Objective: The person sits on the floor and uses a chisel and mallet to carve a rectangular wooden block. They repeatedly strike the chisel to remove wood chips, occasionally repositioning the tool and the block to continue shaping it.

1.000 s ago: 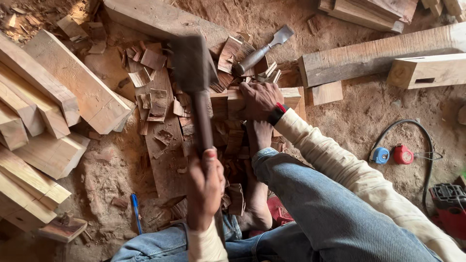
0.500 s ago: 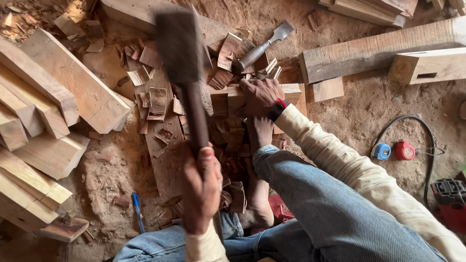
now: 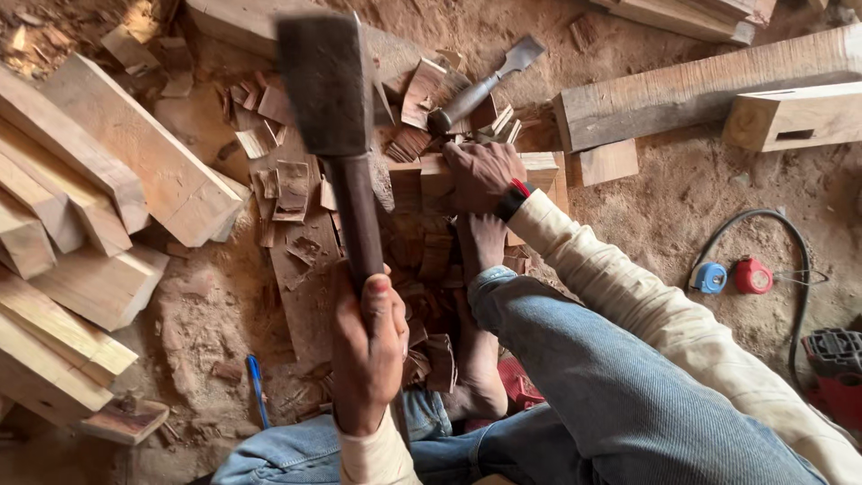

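My left hand [image 3: 366,355] grips the dark handle of a heavy wooden mallet [image 3: 325,85], whose blurred head is raised high toward the camera. My right hand [image 3: 480,175], in a cream sleeve with a red and black wristband, is closed over a pale wooden block [image 3: 539,166] lying among reddish wood chips [image 3: 292,184]. My bare foot [image 3: 480,247] rests just behind that hand, and my leg in blue jeans [image 3: 611,386] stretches to the lower right. A broad chisel [image 3: 485,85] with a dark handle lies on the chips beyond the block.
Stacked timber beams [image 3: 81,207] fill the left side. Long beams [image 3: 709,99] and a mortised block [image 3: 795,117] lie at the upper right. On the dirt floor at right are a black cable [image 3: 790,242], blue and red round objects [image 3: 732,277] and a red power tool [image 3: 835,368]. A blue pen [image 3: 258,386] lies at lower left.
The mallet has risen and its head has come closer to the camera, moving up and left in view. My right hand has stayed on the block.
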